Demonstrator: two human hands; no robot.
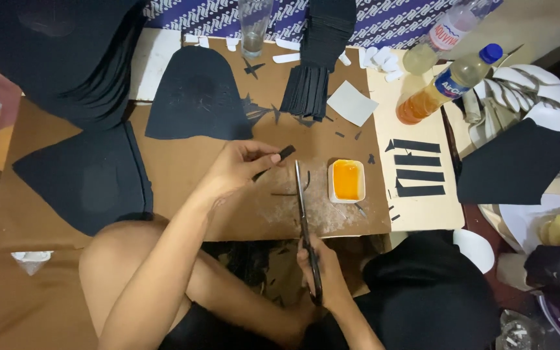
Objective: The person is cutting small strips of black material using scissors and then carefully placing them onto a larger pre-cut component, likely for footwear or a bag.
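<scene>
Near the middle of the frame, my left hand pinches a small black strip by one end between thumb and fingertips. It looks thin, light and floppy, so I judge a hold close to the cutting line keeps it from drooping. My right hand, lower centre, is closed around the handles of the scissors, blades pointing up the brown cardboard. Just right of the blades sits a small white dish of orange glue; further right lie more cut black strips.
</scene>
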